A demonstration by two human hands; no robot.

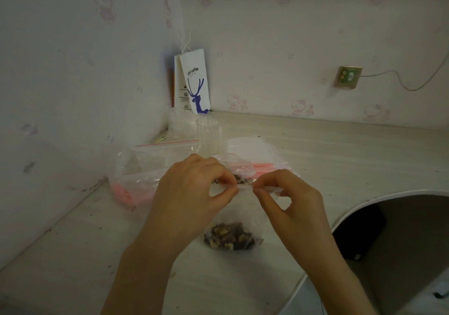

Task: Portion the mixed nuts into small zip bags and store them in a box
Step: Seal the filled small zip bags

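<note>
The fingers of my left hand (192, 193) and right hand (294, 205) pinch the top of a small bag (245, 214) holding nuts (230, 237), in front of the clear cup (210, 132), so I think more bags and the box are left.

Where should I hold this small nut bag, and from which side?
Pinch the zip strip at the top of the small bag, one end from each side, as the left hand and right hand do. The nuts sit at the bottom, so it should hang steady from that flat strip.
</note>
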